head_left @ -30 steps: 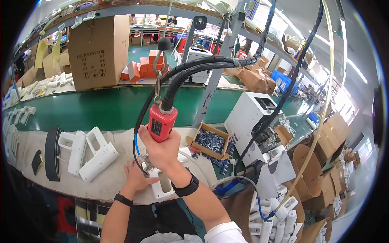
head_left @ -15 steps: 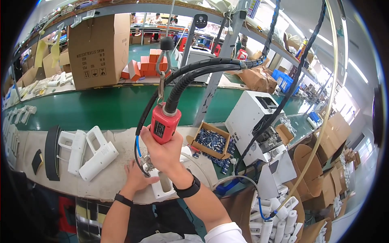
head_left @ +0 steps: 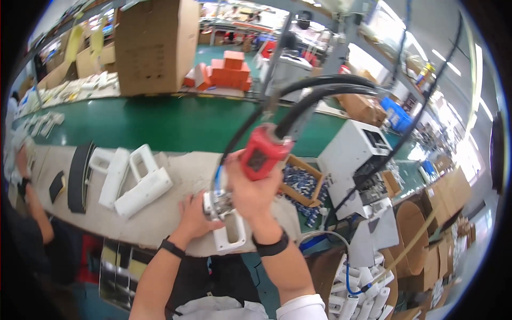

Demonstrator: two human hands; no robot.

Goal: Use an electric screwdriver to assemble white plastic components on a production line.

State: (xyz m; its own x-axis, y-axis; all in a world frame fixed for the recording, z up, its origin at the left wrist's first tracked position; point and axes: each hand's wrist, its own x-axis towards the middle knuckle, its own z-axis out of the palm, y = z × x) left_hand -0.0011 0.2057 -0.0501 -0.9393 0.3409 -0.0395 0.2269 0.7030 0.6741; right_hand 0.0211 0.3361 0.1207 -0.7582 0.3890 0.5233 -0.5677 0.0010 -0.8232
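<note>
My right hand (head_left: 249, 193) is wrapped around a red power screwdriver (head_left: 262, 153), blurred by motion, with thick black cables running from its top. Below it, my left hand (head_left: 196, 217) grips the left side of a white plastic housing with a loop handle (head_left: 230, 237), lying on the pale bench covering. Metal parts (head_left: 220, 202) show at the housing's upper end, next to my left fingers. The driver's tip is hidden behind my right hand, so contact with the housing cannot be made out.
Two white handled housings (head_left: 144, 192) and a curved black strip (head_left: 80, 178) lie to the left. A cardboard box of small blue parts (head_left: 304, 181) and a white machine (head_left: 346, 160) stand right. Another person's arm (head_left: 37, 208) is at far left. A green conveyor (head_left: 160, 125) runs behind.
The view has turned left, bringing another person's arm in at the far left. My right hand and the screwdriver have shifted right, with the driver more tilted. My left hand remains on the housing.
</note>
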